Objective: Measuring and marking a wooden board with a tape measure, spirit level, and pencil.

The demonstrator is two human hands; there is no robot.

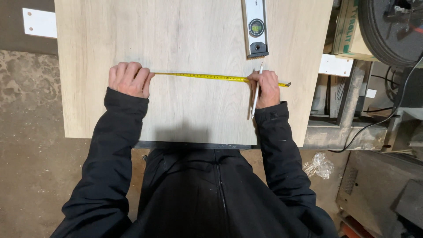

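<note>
A yellow tape measure blade (pixel 198 76) lies stretched across a pale wooden board (pixel 176 35). My left hand (pixel 129 78) is closed over the tape's case at the blade's left end; the case itself is hidden. My right hand (pixel 265 88) presses the blade down near its right end and holds a white pencil (pixel 256 92), its tip pointing up toward the far side. The blade's hooked end (pixel 287 84) sticks out just right of this hand, near the board's right edge.
A grey spirit level (pixel 255 28) lies on the board just beyond my right hand. Right of the board are a cardboard box (pixel 346 28), a black round wheel (pixel 390 31), cables and metal framing. Crumpled clear plastic (pixel 318 165) lies on the concrete floor.
</note>
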